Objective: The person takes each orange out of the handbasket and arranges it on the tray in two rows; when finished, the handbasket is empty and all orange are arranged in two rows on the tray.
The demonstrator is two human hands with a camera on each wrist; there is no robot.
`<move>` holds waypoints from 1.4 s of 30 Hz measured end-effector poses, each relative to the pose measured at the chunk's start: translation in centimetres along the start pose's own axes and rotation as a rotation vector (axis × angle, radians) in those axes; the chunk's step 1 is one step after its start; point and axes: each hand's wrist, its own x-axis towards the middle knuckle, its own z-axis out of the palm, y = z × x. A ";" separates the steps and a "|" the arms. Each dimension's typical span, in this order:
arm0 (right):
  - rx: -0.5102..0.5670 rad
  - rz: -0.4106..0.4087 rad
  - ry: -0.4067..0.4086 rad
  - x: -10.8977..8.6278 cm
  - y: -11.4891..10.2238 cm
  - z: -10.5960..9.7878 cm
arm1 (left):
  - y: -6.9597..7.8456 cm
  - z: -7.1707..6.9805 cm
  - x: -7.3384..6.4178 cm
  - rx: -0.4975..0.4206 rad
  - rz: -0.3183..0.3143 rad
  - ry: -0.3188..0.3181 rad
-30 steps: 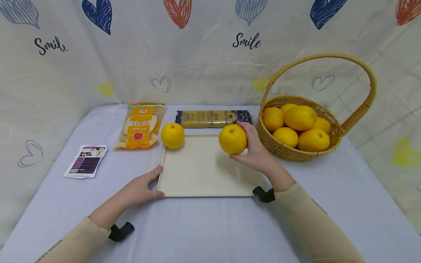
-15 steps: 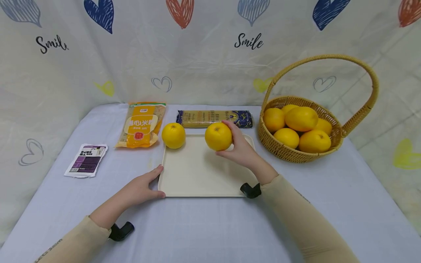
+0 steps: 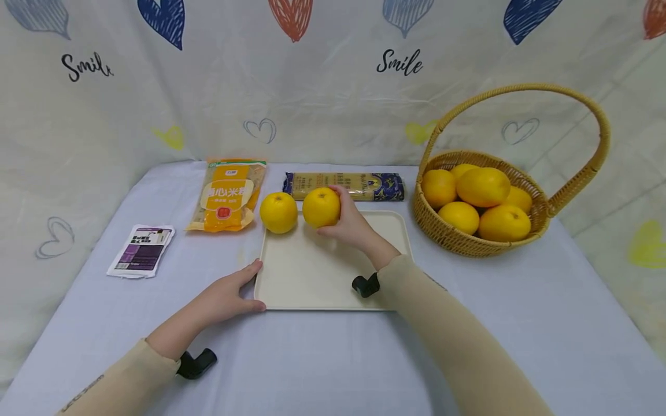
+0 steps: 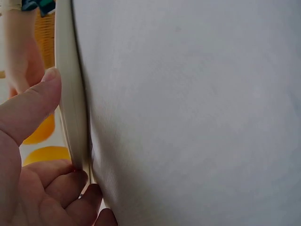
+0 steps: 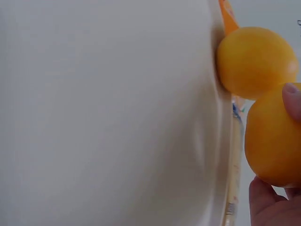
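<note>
A cream rectangular tray lies at the middle of the table. At its left end my left hand holds the front corner; in the left wrist view the thumb and the bent fingers are at the tray's edge. My right hand grips a yellow-orange orange from its right side, over the tray's back part. Another orange sits in the back left corner. In the right wrist view the held orange overlaps the other orange.
A wicker basket with a tall handle, holding several yellow fruits, stands right of the tray. Behind the tray lies a long gold and blue packet. To the left are an orange food bag and a white and purple sachet.
My right hand has carried the orange leftward across the tray, from near the basket to beside the other orange. The left hand has stayed at the tray's corner.
</note>
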 end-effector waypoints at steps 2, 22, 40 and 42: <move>0.008 0.007 -0.005 0.3 0.2 0.3 | -0.1 0.0 0.0 0.007 0.000 -0.001; -0.057 0.104 -0.014 1.3 0.6 1.5 | -0.1 -0.1 0.2 -0.001 0.003 -0.010; -0.050 0.154 -0.050 1.3 0.3 1.4 | -0.3 0.0 0.3 -0.001 0.011 -0.004; -0.051 0.145 -0.052 1.3 0.4 1.4 | -0.2 -0.1 0.3 -0.003 0.006 -0.006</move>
